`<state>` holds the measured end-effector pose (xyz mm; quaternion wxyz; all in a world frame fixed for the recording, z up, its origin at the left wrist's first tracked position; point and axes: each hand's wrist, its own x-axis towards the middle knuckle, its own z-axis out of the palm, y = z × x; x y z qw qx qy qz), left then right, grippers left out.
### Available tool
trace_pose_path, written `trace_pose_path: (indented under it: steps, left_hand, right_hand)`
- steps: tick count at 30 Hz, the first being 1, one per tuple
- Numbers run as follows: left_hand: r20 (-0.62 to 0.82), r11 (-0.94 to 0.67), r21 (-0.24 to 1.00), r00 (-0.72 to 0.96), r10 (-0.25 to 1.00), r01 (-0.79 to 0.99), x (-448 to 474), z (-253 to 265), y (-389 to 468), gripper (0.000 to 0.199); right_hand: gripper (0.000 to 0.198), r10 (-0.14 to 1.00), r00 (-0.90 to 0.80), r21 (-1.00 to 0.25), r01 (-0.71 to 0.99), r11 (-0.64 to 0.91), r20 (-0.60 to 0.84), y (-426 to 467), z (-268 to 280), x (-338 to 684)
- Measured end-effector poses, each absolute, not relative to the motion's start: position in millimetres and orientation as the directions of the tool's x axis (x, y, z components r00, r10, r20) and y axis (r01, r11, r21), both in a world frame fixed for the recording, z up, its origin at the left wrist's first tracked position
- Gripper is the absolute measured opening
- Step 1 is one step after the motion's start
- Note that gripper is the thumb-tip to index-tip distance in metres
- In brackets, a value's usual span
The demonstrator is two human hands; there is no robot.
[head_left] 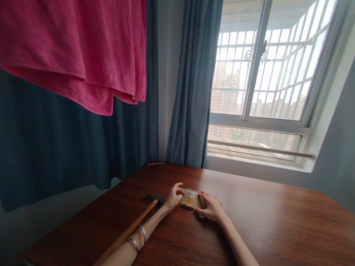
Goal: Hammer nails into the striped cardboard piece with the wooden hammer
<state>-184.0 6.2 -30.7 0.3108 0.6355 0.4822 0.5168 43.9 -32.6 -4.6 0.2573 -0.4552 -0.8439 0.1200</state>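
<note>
A flat, tan and golden piece with dark spots and a ridged, striped part (190, 198) lies on the table between my hands; its exact kind I cannot make out. My left hand (174, 197) grips its left end with curled fingers. At the right end, my right hand (210, 206) holds it, thumb at the near edge and fingers over the far side. Below my left forearm, a long wooden handle (135, 224) slants across the table. Its far end meets a dark flat part (156, 197), partly hidden beside my left wrist.
The brown wood-grain table (268, 232) stretches around my hands. A pink towel (74, 37) hangs at upper left before a dark blue curtain (71, 140). Another curtain (195, 76) hangs beside the barred window (262, 82). A horizontal rail (263, 149) crosses the window's lower part.
</note>
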Motion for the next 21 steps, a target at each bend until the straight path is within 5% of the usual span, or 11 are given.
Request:
trace_pose_path:
  steps: [8,15,21]
  left_hand:
    - [0.363,-0.358,0.892,0.034,0.931,0.277,-187.3,-33.6,7.0,0.048]
    - [0.351,-0.358,0.911,0.068,0.934,0.207,-186.0,-34.6,8.6,0.047]
    - [0.338,-0.349,0.922,0.088,0.937,0.168,-184.5,-31.5,7.0,0.045]
  right_hand:
    - [0.068,0.814,-0.452,-0.467,0.667,0.580,0.365,-33.1,-5.0,44.4]
    - [0.026,0.801,-0.303,-0.538,0.612,0.579,0.517,-27.6,-10.0,15.2]
    - [0.020,0.776,-0.294,-0.565,0.551,0.614,0.557,-16.9,-24.6,-7.6]
